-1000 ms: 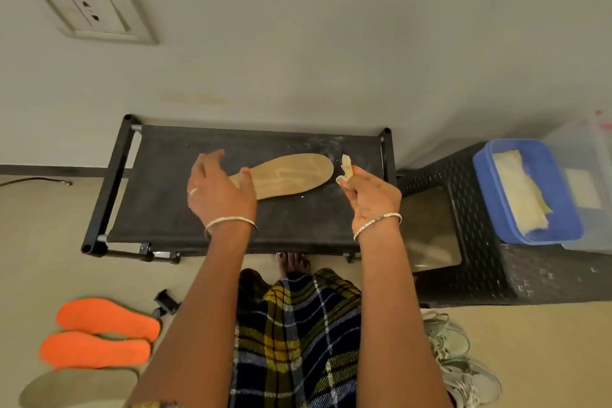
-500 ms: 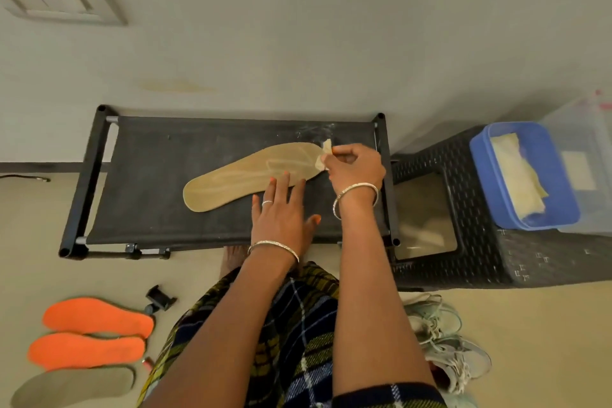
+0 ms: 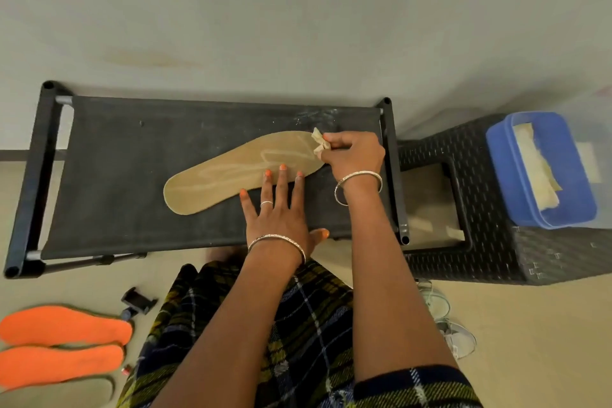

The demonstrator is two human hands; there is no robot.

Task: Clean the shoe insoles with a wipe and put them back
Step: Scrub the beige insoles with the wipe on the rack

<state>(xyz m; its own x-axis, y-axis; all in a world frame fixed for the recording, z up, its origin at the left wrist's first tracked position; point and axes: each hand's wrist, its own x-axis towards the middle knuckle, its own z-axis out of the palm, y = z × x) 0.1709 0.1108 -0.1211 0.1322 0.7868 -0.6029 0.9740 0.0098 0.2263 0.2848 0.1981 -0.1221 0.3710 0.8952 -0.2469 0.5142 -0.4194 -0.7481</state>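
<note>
Left hand (image 3: pixel 278 212) moved onto insole (image 3: pixel 231 172); right hand (image 3: pixel 354 152) pinches wipe (image 3: pixel 318 144) (crumpled).

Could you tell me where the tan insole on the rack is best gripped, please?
Pinch the tan insole by its free heel end, from the left: it lies flat and thin, the left hand presses its near edge, and the right hand holds the wipe at its toe.

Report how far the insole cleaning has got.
Done: damp streaks cross the tan insole. In hand: left hand presses it flat on the rack; right hand pinches the wipe at its wide end. Left: refitting; two orange insoles lie on the floor, outside the shoes.
</note>
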